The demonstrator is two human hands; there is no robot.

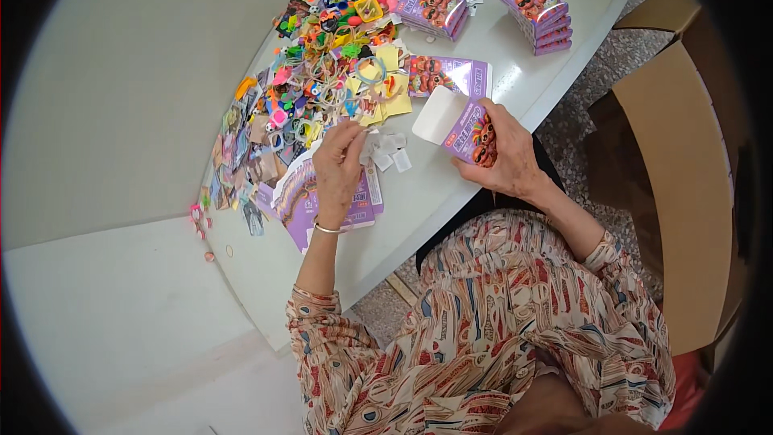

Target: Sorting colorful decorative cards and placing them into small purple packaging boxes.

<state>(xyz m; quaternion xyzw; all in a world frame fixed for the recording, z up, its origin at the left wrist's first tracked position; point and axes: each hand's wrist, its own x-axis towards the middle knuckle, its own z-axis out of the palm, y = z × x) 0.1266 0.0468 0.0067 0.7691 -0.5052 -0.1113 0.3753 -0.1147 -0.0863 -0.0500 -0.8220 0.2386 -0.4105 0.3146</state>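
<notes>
Right hand [511, 155] grips purple rectangular cardboard box [467, 137], likely light, crushable, best held by sides; left hand [336, 171], hold unclear.

You can pass low between your left hand [336, 171] and right hand [509, 153], over the white slips [393, 151], or along the bare table [423, 197] nearest you. Ahead of your left hand the toy heap [314, 89] blocks the way; beyond your right, a lying box [429, 74], the short stack [432, 10] and the tall stack [530, 4] stand as obstacles.
</notes>
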